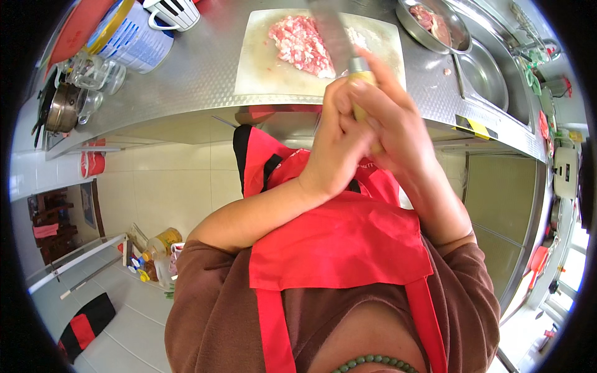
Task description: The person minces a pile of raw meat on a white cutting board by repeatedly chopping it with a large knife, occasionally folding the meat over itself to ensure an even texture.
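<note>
Both hands meet at the wooden handle of a kitchen knife with a wide steel blade. My right hand is wrapped around the handle. Against its other side sits my left hand, its fingers also closed about the grip. The blade points away from me over a white cutting board and is blurred. Chopped raw meat lies in a flat heap left of the blade. More pale bits of meat show to its right, partly hidden by the blade and hand.
A metal bowl with larger raw meat pieces stands right of the board, beside the sink. At left on the steel counter are a large tin, a striped mug, glass jars and a metal pot.
</note>
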The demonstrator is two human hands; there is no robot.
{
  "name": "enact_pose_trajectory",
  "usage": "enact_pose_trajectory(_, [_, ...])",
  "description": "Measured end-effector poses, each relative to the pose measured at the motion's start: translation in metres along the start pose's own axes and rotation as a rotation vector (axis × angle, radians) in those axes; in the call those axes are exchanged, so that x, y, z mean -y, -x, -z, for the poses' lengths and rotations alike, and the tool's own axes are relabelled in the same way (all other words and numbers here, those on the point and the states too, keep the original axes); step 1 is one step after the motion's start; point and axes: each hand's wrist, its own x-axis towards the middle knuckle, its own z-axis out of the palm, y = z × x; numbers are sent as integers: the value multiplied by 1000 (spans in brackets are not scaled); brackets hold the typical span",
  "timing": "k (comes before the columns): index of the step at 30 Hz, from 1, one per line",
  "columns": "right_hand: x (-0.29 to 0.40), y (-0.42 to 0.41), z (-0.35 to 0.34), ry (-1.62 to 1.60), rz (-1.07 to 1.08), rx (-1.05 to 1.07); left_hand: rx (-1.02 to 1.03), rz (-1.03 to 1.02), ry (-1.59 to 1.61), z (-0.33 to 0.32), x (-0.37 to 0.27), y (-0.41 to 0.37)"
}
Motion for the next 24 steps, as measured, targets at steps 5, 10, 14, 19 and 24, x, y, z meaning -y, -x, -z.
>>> enact_pose_trajectory(5, [-17,-19,6,-74,-52,-76,-107,236,187,-1,-1,-3])
enact_pose_trajectory(10, [-13,-15,8,-67,-56,-65,-35,153,151,7,11,-6])
enact_pose_trajectory(14, [5,4,2,17,41,-29,75,70,-31,-2,-6,-1])
enact_pose_trajectory(19, [11,20,-7,89,232,79,158,-229,-220,-7,-11,4])
enact_pose_trajectory(24, [-16,-17,12,-19,-57,-74,-49,187,147,5,11,-5])
